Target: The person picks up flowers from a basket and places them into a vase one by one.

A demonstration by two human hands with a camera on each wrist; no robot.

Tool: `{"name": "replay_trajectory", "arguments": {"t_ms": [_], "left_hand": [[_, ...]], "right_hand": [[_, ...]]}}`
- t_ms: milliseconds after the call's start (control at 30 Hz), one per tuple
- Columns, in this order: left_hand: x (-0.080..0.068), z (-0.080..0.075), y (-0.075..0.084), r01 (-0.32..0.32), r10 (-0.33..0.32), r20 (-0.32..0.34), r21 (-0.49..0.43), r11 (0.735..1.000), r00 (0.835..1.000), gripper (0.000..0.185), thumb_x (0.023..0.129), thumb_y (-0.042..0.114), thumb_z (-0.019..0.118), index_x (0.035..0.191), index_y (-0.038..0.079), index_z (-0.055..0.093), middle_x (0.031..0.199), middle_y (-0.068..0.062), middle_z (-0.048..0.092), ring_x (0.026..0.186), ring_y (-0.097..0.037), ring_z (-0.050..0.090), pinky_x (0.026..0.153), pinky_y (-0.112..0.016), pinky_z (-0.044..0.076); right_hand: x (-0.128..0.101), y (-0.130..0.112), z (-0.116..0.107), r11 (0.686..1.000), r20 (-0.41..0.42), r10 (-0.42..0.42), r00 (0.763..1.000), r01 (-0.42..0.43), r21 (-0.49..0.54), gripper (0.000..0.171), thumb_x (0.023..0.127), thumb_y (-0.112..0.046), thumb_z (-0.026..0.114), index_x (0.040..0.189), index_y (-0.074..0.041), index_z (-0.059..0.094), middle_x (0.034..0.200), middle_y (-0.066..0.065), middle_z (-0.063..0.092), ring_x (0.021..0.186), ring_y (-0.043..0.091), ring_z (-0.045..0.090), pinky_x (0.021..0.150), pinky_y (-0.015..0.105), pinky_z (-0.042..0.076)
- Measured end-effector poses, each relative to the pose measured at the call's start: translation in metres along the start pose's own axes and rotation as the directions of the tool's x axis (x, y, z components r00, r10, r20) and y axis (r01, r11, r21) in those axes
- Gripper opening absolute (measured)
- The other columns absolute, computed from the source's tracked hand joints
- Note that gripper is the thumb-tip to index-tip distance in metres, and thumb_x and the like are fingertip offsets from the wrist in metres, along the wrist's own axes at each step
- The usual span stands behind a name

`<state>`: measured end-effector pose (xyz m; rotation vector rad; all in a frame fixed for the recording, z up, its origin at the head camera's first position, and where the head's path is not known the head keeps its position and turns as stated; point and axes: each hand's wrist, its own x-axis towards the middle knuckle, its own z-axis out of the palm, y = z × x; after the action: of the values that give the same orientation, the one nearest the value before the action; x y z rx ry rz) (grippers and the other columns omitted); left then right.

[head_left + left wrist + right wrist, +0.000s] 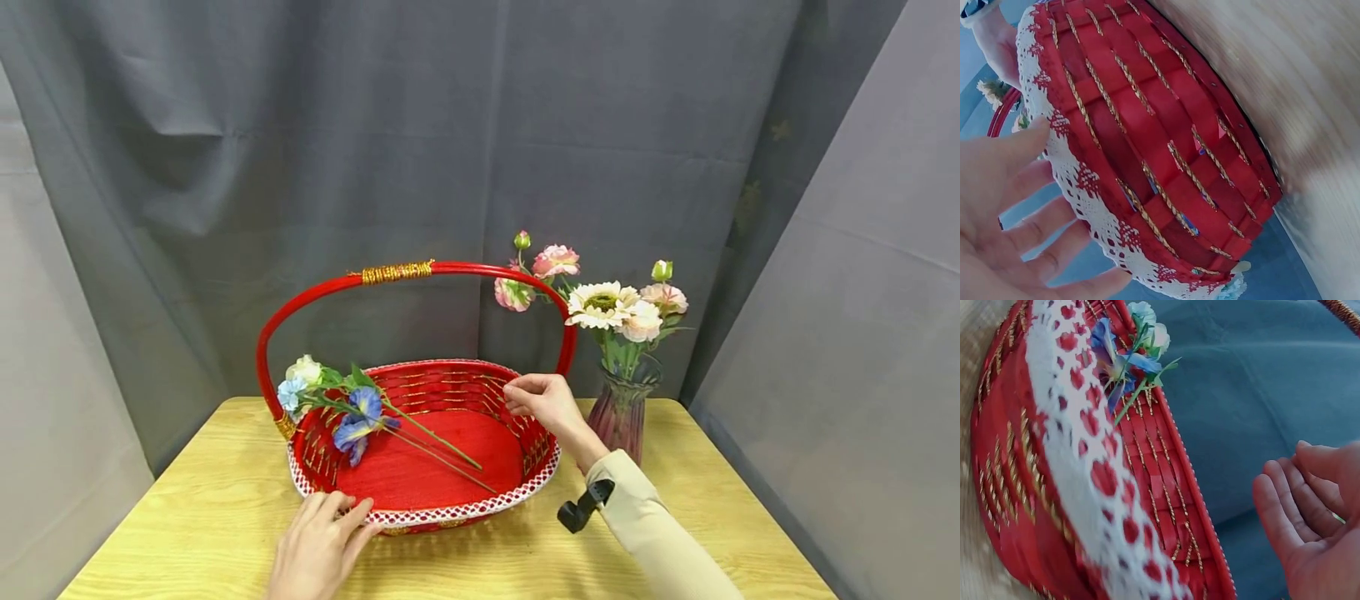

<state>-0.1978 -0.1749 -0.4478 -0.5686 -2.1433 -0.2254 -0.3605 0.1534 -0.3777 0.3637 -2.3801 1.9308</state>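
A red woven basket [465,510] with a white lace rim and a tall red handle [315,292] stands on the wooden table [187,517]. Blue and white artificial flowers [358,417] lie in it, heads on the left rim and stems slanting across the floor. My left hand [322,542] rests with straight, spread fingers against the near rim; in the left wrist view this left hand [1016,212] lies beside the basket's lace edge [1091,187]. My right hand [536,400] hovers over the right far rim, fingers loosely bent and holding nothing. The right wrist view shows the right hand's empty palm [1310,512] next to the basket [1072,425] and the flowers [1124,359].
A ribbed pink glass vase [621,412] with pink and cream flowers [603,304] stands just right of the basket, close behind my right forearm. Grey curtains [450,125] close off the back and both sides. Bare table lies left and in front of the basket.
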Motion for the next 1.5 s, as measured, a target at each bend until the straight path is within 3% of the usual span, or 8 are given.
{"name": "replay_trajectory", "arguments": {"t_ms": [200,500,767,933,1033,1167,1300,1500], "left_hand": [[-0.002,-0.001,0.003,0.023,-0.023,0.004,0.006,1.000,1.000,0.051,0.098,0.056,0.045,0.092,0.015,0.076,0.084,-0.001,0.058,0.078,-0.020,0.052,0.067,-0.036,0.048],[0.000,-0.001,0.002,0.020,-0.020,-0.001,0.016,1.000,1.000,0.049,0.093,0.059,0.052,0.085,0.015,0.073,0.082,0.000,0.056,0.076,-0.019,0.050,0.064,-0.035,0.047],[0.000,-0.003,0.001,0.010,-0.010,-0.006,0.021,1.000,1.000,0.062,0.098,0.062,0.034,0.082,0.015,0.071,0.081,-0.001,0.055,0.074,-0.019,0.048,0.062,-0.034,0.046],[0.001,-0.003,0.000,-0.001,0.001,-0.001,0.020,1.000,1.000,0.058,0.098,0.060,0.039,0.083,0.014,0.071,0.080,-0.001,0.055,0.073,-0.020,0.048,0.066,-0.035,0.045],[0.003,-0.002,0.000,0.000,0.000,0.009,0.019,1.000,1.000,0.048,0.093,0.057,0.051,0.084,0.014,0.072,0.080,-0.001,0.055,0.074,-0.020,0.048,0.068,-0.036,0.045],[0.004,-0.001,0.001,0.000,0.000,0.007,0.022,1.000,1.000,0.049,0.093,0.057,0.051,0.082,0.014,0.071,0.079,0.000,0.055,0.074,-0.019,0.047,0.069,-0.035,0.045],[0.003,-0.001,0.002,-0.008,0.008,0.000,0.021,1.000,1.000,0.055,0.096,0.060,0.044,0.081,0.015,0.070,0.079,0.000,0.054,0.073,-0.018,0.047,0.069,-0.035,0.045],[0.002,-0.002,0.003,0.000,0.000,0.009,0.025,1.000,1.000,0.045,0.090,0.057,0.057,0.083,0.015,0.071,0.080,0.001,0.056,0.074,-0.018,0.049,0.066,-0.034,0.046]], "right_hand": [[0.011,0.002,0.022,0.998,0.012,0.042,0.999,-0.043,0.035,0.023,0.090,-0.009,0.069,0.105,0.009,0.069,0.087,0.016,0.072,0.075,0.024,0.071,0.073,0.035,0.060],[0.028,0.001,0.051,0.996,0.016,0.055,0.998,-0.056,0.063,0.021,0.090,-0.007,0.069,0.104,0.008,0.070,0.094,0.018,0.073,0.070,0.015,0.070,0.080,0.045,0.058],[0.037,0.000,0.073,0.995,0.060,0.086,0.994,-0.089,0.047,0.019,0.090,-0.009,0.069,0.103,0.004,0.072,0.093,0.017,0.073,0.070,0.015,0.070,0.081,0.045,0.058],[0.044,0.002,0.088,0.996,0.132,0.086,0.987,-0.088,0.011,0.019,0.091,-0.009,0.068,0.103,0.005,0.072,0.094,0.022,0.073,0.073,0.022,0.072,0.081,0.043,0.058],[0.050,0.004,0.097,0.996,0.183,0.091,0.979,-0.088,-0.026,0.020,0.091,-0.007,0.068,0.105,0.006,0.071,0.098,0.024,0.072,0.078,0.025,0.072,0.082,0.044,0.058],[0.056,0.008,0.105,0.991,0.233,0.125,0.964,-0.112,-0.070,0.020,0.091,-0.005,0.068,0.107,0.006,0.071,0.101,0.022,0.072,0.080,0.024,0.073,0.083,0.044,0.058],[0.059,0.013,0.111,0.984,0.246,0.169,0.954,-0.148,-0.104,0.021,0.090,-0.005,0.068,0.108,0.006,0.071,0.101,0.022,0.073,0.090,0.034,0.073,0.085,0.044,0.057],[0.062,0.024,0.119,0.972,0.273,0.199,0.941,-0.155,-0.177,0.023,0.090,-0.002,0.066,0.110,0.009,0.069,0.106,0.024,0.071,0.099,0.039,0.070,0.087,0.045,0.056]]}}
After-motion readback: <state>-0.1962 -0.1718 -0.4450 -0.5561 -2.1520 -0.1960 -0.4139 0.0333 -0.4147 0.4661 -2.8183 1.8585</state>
